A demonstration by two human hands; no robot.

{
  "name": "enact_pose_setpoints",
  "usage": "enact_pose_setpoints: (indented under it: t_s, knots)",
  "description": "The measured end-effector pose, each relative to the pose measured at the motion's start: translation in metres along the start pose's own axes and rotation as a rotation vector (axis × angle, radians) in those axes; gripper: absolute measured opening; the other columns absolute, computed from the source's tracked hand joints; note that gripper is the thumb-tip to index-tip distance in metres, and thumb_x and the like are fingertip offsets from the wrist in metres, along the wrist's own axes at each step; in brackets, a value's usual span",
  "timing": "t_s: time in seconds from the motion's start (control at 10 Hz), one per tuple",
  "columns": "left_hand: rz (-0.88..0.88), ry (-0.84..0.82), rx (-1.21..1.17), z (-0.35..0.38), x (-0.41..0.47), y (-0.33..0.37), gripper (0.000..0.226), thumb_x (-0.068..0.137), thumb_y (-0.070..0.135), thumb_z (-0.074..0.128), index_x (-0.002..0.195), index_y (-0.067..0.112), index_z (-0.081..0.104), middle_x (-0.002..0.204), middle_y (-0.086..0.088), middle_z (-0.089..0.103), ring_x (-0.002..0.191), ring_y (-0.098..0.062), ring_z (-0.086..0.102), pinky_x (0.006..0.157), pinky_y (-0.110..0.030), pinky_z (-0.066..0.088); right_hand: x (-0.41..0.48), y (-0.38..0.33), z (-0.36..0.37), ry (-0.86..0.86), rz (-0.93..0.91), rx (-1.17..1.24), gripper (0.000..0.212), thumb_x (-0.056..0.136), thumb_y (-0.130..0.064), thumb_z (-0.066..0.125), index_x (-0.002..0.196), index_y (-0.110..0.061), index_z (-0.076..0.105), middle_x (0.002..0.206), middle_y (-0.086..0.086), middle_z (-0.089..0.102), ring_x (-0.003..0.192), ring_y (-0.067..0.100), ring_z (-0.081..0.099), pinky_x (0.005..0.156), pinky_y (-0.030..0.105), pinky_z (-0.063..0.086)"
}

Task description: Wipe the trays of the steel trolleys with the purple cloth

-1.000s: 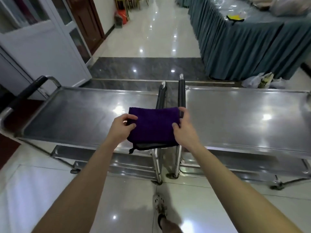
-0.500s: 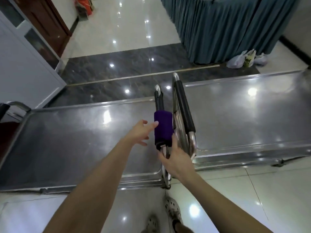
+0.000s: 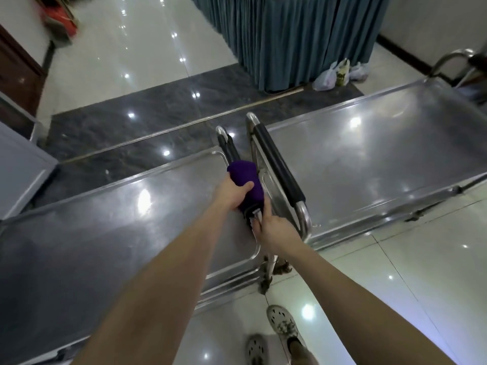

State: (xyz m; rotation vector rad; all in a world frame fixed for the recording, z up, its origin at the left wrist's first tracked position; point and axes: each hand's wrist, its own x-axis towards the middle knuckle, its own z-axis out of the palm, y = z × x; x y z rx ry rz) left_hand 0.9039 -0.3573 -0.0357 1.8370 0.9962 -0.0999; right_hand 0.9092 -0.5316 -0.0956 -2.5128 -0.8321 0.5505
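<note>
Left trolley tray point(image 3: 105, 233), 9 o'clock: cloth not on it. Left hand point(image 3: 232, 192) clamped round purple cloth point(image 3: 247, 177), which is draped over left trolley handle point(image 3: 229, 146), centre. Right hand point(image 3: 271, 227), 5 o'clock of cloth, curled on handle's steel end. Right trolley tray point(image 3: 369, 159), 2 o'clock: cloth not on it. Judged: no wiping under way; trays done or pending, indeterminate.

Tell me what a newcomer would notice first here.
The purple cloth stands out at centre, wrapped over the left trolley's handle, gripped by the left hand, with the right hand at the handle's near end. Gleaming steel flanks it: the left tray and the right tray. A teal skirted table stands beyond.
</note>
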Motion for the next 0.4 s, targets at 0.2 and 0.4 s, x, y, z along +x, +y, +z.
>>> enact_pose_setpoints:
  t_s: [0.2,0.4]
  knots:
    - [0.023,-0.083,0.032,-0.037,-0.032,-0.013,0.066,0.105,0.041,0.071,0.158,0.011,0.046,0.135,-0.010,0.064,0.116,-0.031,0.073,0.095,-0.052,0.064,-0.021,-0.006,-0.035,-0.136,0.172,-0.045,0.093,0.105,-0.076,0.031,0.171,-0.020,-0.005,0.121,0.015,0.074,0.095,0.029,0.070,0.085,0.045,0.054]
    - [0.082,-0.060,-0.128,-0.103,-0.082,-0.018,0.045,0.108,0.033,0.067,0.143,0.007,0.058,0.132,-0.015,0.069,0.107,-0.026,0.072,0.102,-0.053,0.061,-0.080,-0.042,-0.109,0.187,0.096,0.142,0.029,0.112,-0.031,0.053,0.096,-0.015,0.072,0.086,0.004,0.074,0.081,0.026,0.071,0.078,0.041,0.059]
